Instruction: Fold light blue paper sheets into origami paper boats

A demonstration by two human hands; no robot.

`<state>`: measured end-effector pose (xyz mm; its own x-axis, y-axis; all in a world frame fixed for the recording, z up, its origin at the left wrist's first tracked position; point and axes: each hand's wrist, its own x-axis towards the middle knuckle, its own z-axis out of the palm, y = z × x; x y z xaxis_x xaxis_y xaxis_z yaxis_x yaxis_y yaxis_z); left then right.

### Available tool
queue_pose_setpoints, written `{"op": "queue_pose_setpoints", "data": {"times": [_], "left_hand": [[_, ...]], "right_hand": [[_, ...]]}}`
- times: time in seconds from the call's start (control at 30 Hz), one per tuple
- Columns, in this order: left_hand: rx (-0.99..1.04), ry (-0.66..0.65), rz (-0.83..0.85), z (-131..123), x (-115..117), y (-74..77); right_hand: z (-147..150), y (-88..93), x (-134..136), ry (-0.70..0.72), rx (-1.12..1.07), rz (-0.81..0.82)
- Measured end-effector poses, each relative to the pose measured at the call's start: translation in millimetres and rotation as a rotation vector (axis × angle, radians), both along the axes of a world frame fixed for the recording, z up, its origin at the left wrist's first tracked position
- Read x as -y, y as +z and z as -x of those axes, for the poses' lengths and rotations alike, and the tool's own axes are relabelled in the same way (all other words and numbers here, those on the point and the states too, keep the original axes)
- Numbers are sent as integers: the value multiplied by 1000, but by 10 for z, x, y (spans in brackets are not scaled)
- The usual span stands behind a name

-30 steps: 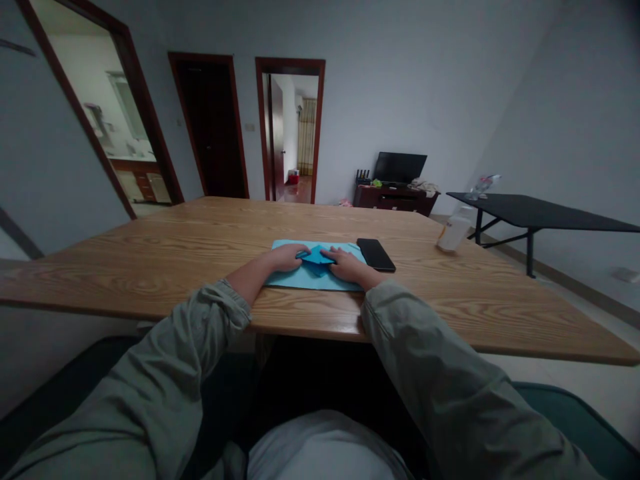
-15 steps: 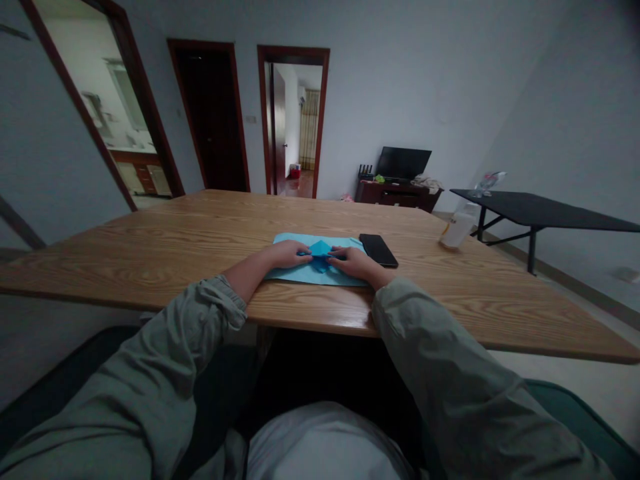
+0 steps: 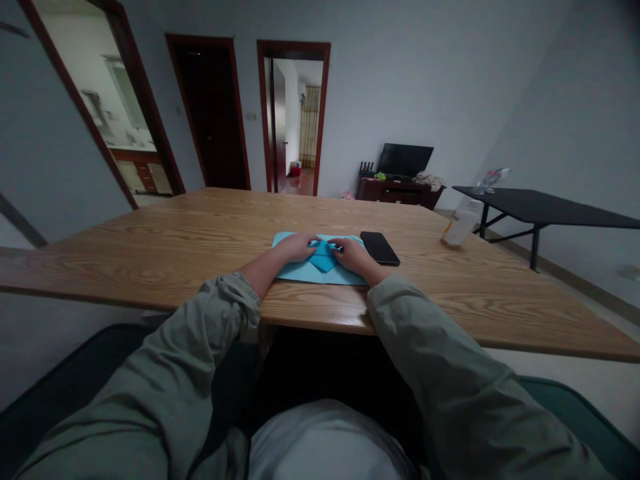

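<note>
Along the near edge of the wooden table [image 3: 150, 267], a sheet of light-blue origami paper [image 3: 300, 272] flat on the wood, its lower edge just short of that table edge, with a darker folded point [image 3: 324, 260] at its centre aimed toward the body. Left hand [image 3: 297, 247] resting on the sheet at the left of the fold, fingers extended and released, no clench; right hand [image 3: 355, 257] mirrored on the other side, fingertips [image 3: 341, 247] against the fold, likewise flat, no visible pinch. Only a narrow gap between the two hands, filled by the fold. Just beside the sheet's right edge, a black smartphone [image 3: 379, 248], close to the right hand and leaving little room on that side. Farther right, well apart, a white bottle [image 3: 457, 228] near the table's right edge. To the left, a long run of wood grain out to the table's left end; beyond the far edge, a black side table [image 3: 535, 217], a low cabinet [image 3: 397, 192] under a TV [image 3: 405, 160], and a doorway [image 3: 293, 120].
</note>
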<state>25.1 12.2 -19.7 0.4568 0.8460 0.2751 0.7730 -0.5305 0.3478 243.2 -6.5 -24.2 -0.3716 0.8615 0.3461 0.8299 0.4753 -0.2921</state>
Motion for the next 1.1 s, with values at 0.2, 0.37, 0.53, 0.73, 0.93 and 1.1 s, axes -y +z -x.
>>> {"op": "queue_pose_setpoints", "data": {"times": [0.2,0.37,0.53,0.73,0.93,1.1], "left_hand": [[21,105,114,-140,-104,18],[98,166,186,-159,-214,73],[164,143,218,-121,-305,38],[468,-196,411,-102,-183,37],[710,-141,245,-101,-142,118],[995,121,-14,-45,-238,171]], "right_hand": [[14,12,1,27,107,-8],[16,-28,-4,22,16,5],[10,-63,-26,-53,-161,91],[3,-68,-71,35,-355,65],[79,123,60,-39,-512,-167],[198,235,135,-171,-638,-248]]}}
